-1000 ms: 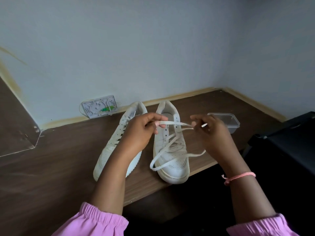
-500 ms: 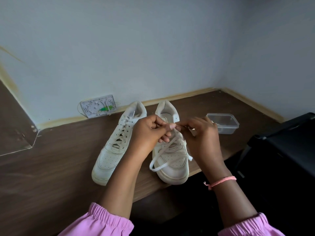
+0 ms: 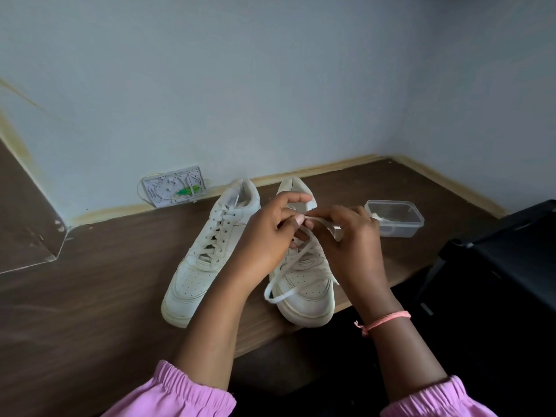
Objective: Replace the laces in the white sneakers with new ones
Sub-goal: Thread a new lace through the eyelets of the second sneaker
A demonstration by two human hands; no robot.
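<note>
While both hands work above the right-hand sneaker (image 3: 304, 284) at the centre of the frame, the white lace (image 3: 296, 266) runs from the fingers down across the shoe's tongue to a loose loop lying over the toe cap. The left hand (image 3: 267, 236) pinches the lace between thumb and curled fingers just above the upper eyelets; the right hand (image 3: 352, 236) pinches a strand of the same lace beside it, with the two hands almost touching. To the left, the second sneaker (image 3: 207, 251) sits laced on the brown tabletop (image 3: 90, 296), and a clear plastic container (image 3: 395, 218) stands to the right, near the wall.

The shoe's toe reaches right to the table's front edge, so a firm tug toward the person could drag it off the edge. The lace looks thin and flat, and a loose pinch could let the end slip back through an eyelet, or a twist could jam it there. The slack loop over the toe could also snag as the lace is drawn.

Compared with a second ago, the hands have come together from a spread position, where the lace was stretched taut between them, to a close hold over the upper eyelets. The shoes and the container have not shifted.
</note>
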